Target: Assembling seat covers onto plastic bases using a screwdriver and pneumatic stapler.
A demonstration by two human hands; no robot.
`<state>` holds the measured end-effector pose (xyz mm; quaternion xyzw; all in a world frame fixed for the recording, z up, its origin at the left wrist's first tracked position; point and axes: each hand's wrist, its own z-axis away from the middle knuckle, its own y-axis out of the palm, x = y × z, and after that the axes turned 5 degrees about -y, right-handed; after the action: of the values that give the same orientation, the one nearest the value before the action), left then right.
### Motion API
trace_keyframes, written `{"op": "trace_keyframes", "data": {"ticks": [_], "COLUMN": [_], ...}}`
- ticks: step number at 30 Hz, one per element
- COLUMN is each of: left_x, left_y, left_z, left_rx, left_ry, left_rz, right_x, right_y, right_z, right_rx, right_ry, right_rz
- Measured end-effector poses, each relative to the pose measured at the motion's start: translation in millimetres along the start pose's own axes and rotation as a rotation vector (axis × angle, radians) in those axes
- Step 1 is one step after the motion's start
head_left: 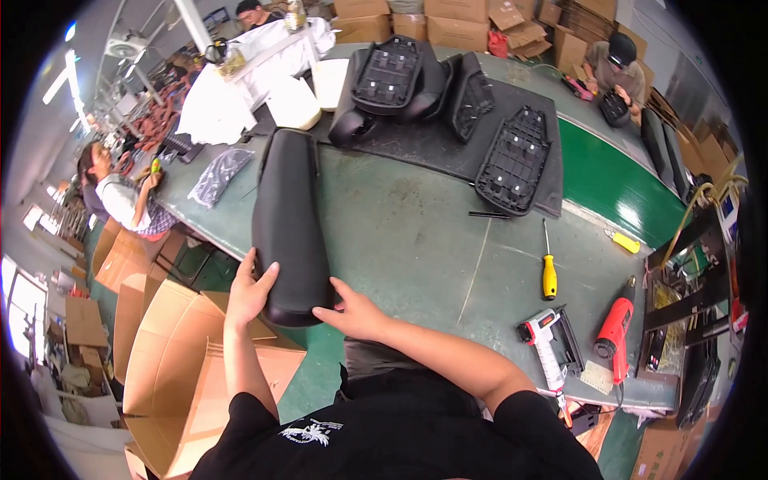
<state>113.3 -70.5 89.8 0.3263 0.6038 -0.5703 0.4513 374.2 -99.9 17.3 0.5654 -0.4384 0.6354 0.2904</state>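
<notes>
A long black padded vehicle seat (290, 216) lies lengthwise at the left edge of the green worktable, its rounded near end sticking out toward me. My left hand (251, 292) grips the seat's left side near that end, thumb against the cover. From the right, my right hand (352, 310) holds the same end, its thumb on the near corner and the other fingers against the side. The undersides of both hands' grip are partly hidden. Beyond the seat's far end are more black seats (432, 88) and a ribbed black seat base (514, 160) on a dark mat (552, 172).
At right lie a yellow screwdriver (549, 276), a staple gun (547, 340), a red heat gun (616, 324) and a yellow cutter (622, 242). Open cardboard boxes (172, 344) stand at lower left. A plastic bag (222, 176) lies left. Co-workers (128, 192) (620, 76) are across the table.
</notes>
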Motion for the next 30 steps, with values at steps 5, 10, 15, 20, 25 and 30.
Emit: {"op": "trace_keyframes", "data": {"ticks": [5, 10, 15, 20, 25, 30], "left_x": [0, 24, 109, 153, 172, 144], "left_y": [8, 15, 29, 40, 19, 14], "left_z": [37, 79, 70, 22, -39, -74], "left_rx": [-0.042, -0.096, -0.226, -0.138, 0.020, 0.196], "left_ry": [-0.026, -0.020, -0.182, -0.059, -0.207, -0.127], "left_rz": [-0.007, 0.039, 0.673, 0.647, 0.984, 0.647], "right_x": [-2, -1, -32, -40, -61, -77], "right_y": [-1, -15, -29, -63, -84, -84], "right_z": [30, 62, 103, 138, 161, 172], "right_rx": [-0.037, -0.043, -0.317, -0.372, -0.496, -0.604], "right_ry": [0.041, 0.157, 0.088, 0.213, 0.185, 0.149], "right_rz": [-0.007, -0.006, -0.076, -0.280, -0.407, -0.433]}}
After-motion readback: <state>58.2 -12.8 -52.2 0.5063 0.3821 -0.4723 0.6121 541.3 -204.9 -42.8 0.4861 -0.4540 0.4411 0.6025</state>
